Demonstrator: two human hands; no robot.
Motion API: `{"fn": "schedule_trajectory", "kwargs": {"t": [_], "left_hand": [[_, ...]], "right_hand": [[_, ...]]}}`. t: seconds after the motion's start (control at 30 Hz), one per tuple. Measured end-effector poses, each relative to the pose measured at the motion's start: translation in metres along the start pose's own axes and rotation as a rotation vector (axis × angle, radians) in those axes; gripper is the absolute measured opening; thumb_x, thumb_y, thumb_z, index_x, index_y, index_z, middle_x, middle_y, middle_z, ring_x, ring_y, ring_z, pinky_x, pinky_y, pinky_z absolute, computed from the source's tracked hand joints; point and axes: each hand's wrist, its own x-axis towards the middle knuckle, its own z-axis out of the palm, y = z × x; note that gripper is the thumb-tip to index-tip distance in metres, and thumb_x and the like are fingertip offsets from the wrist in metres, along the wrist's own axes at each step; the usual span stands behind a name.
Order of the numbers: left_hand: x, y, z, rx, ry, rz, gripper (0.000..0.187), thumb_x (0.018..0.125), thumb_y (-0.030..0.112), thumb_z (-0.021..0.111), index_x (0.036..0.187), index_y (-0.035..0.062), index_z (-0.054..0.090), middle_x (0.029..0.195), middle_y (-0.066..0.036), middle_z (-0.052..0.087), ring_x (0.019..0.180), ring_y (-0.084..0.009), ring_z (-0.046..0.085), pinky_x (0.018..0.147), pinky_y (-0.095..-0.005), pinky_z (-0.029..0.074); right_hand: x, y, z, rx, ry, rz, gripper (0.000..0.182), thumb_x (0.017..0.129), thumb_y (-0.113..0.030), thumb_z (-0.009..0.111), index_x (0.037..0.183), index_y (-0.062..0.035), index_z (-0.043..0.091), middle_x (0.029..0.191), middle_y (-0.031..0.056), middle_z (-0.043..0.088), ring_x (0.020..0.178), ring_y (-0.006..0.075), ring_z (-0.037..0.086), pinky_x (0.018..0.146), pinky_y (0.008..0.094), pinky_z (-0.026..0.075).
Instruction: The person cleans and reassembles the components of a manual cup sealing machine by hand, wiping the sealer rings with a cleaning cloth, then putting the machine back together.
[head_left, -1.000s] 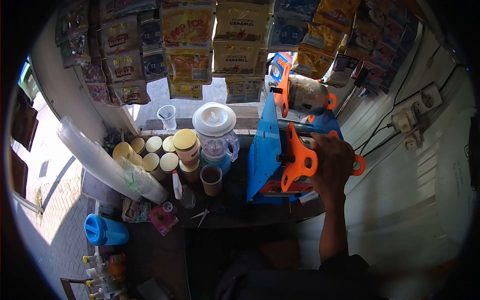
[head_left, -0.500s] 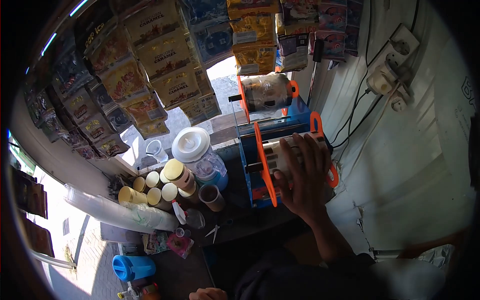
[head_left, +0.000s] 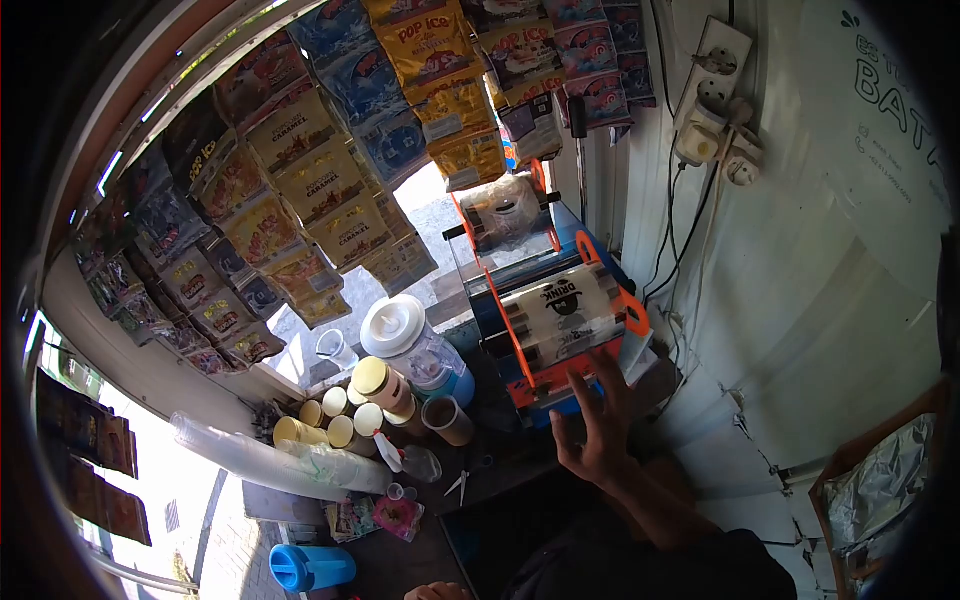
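My right hand [head_left: 598,430] is open and empty, fingers apart, right at the near edge of a blue cup sealing machine [head_left: 565,407]. Beyond my fingertips, a roll of printed film [head_left: 562,312] sits between orange end discs. A second film roll [head_left: 500,215] is mounted further back on the machine. My left hand [head_left: 437,592] only just enters at the bottom edge, its knuckles showing and its fingers cut off by the frame. A small pair of white-handled scissors [head_left: 457,487] lies on the dark counter, up and right of my left hand.
Left of the machine stand a blender [head_left: 405,340], a brown cup [head_left: 447,420], several lidded jars [head_left: 370,417] and a spray bottle [head_left: 415,460]. A long sleeve of plastic cups [head_left: 270,458] lies beside them. Drink sachets [head_left: 320,180] hang above; power sockets [head_left: 708,100] are on the right wall.
My right hand has come off the front film roll, drawing back toward me and uncovering the print. The whole view has shifted, showing more of the right wall.
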Motion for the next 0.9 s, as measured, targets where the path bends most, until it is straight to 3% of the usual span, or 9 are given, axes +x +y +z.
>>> {"fn": "schedule_trajectory", "kwargs": {"t": [0.13,0.4,0.47,0.53,0.6,0.63,0.8,0.83,0.9], "left_hand": [[-0.004,0.006,-0.001,-0.017,-0.038,-0.041,0.037,0.079,0.035,0.069,0.078,0.0037,0.049,0.07,-0.007,0.047,0.058,-0.0161,0.041,0.052,-0.0282,0.033],[0.011,0.003,0.004,0.061,-0.051,-0.062,0.036,0.083,0.035,0.067,0.076,0.0024,0.052,0.069,-0.008,0.049,0.06,-0.0174,0.047,0.053,-0.0282,0.036],[0.033,0.0,0.01,0.445,0.06,-0.019,0.03,0.089,0.029,0.062,0.077,0.0026,0.056,0.071,-0.009,0.054,0.062,-0.0186,0.051,0.056,-0.0275,0.04],[0.074,0.0,0.019,0.822,-0.054,0.123,0.039,0.091,0.037,0.057,0.102,-0.0006,0.061,0.102,-0.016,0.061,0.093,-0.0258,0.061,0.079,-0.0366,0.048],[0.126,0.013,0.045,1.05,-0.143,0.232,0.051,0.091,0.043,0.053,0.111,-0.0032,0.061,0.118,-0.018,0.059,0.114,-0.0292,0.055,0.097,-0.0424,0.041],[0.153,0.021,0.062,1.013,-0.24,0.214,0.052,0.091,0.041,0.053,0.12,-0.0016,0.058,0.129,-0.02,0.053,0.126,-0.0304,0.045,0.105,-0.0417,0.033],[0.286,-0.003,0.119,1.246,-0.551,0.451,0.035,0.096,0.015,0.048,0.13,0.0063,0.052,0.131,-0.015,0.053,0.122,-0.0277,0.049,0.098,-0.0425,0.04],[0.305,-0.015,0.123,1.27,-0.543,0.402,0.035,0.097,0.014,0.047,0.13,0.0044,0.05,0.131,-0.017,0.053,0.122,-0.0304,0.05,0.1,-0.0425,0.04],[0.342,-0.041,0.122,1.376,-0.57,0.554,0.036,0.098,0.016,0.046,0.131,0.0013,0.048,0.131,-0.02,0.052,0.123,-0.0343,0.049,0.102,-0.0427,0.039]], "right_hand": [[0.049,-0.016,-0.013,-0.173,-0.06,-0.073,0.059,0.084,-0.026,0.064,0.136,-0.0048,0.045,0.142,0.0206,0.036,0.135,0.042,0.03,0.107,0.0542,0.027],[0.048,-0.017,-0.018,-0.059,-0.008,-0.117,0.069,0.084,-0.04,0.065,0.139,-0.0068,0.041,0.141,0.0198,0.037,0.134,0.038,0.032,0.105,0.0531,0.028],[0.039,-0.016,-0.011,-0.009,-0.091,-0.134,0.071,0.086,-0.041,0.063,0.142,-0.0061,0.038,0.144,0.0201,0.034,0.136,0.0378,0.031,0.106,0.0535,0.026],[0.039,-0.021,-0.012,-0.058,-0.102,-0.102,0.071,0.087,-0.041,0.062,0.143,-0.0063,0.035,0.146,0.0202,0.031,0.137,0.0384,0.029,0.107,0.0551,0.024],[0.041,-0.026,-0.011,-0.109,-0.104,-0.076,0.072,0.088,-0.04,0.061,0.145,-0.0064,0.033,0.148,0.0204,0.028,0.138,0.0389,0.026,0.107,0.0568,0.023],[0.042,-0.028,-0.01,-0.163,-0.142,-0.006,0.073,0.088,-0.039,0.06,0.146,-0.0067,0.03,0.149,0.0206,0.026,0.139,0.0392,0.024,0.107,0.0592,0.021],[0.02,-0.017,0.006,-0.26,-0.245,0.085,0.08,0.086,-0.031,0.062,0.15,-0.0086,0.019,0.153,0.0212,0.018,0.141,0.0414,0.018,0.106,0.0662,0.016],[0.015,-0.014,0.009,-0.265,-0.229,0.092,0.08,0.086,-0.031,0.062,0.15,-0.0086,0.019,0.153,0.0212,0.018,0.141,0.0414,0.018,0.106,0.0662,0.016],[0.007,-0.01,0.012,-0.32,-0.281,0.05,0.079,0.087,-0.032,0.061,0.148,-0.0058,0.019,0.151,0.025,0.018,0.14,0.0458,0.017,0.107,0.0677,0.011]]}}
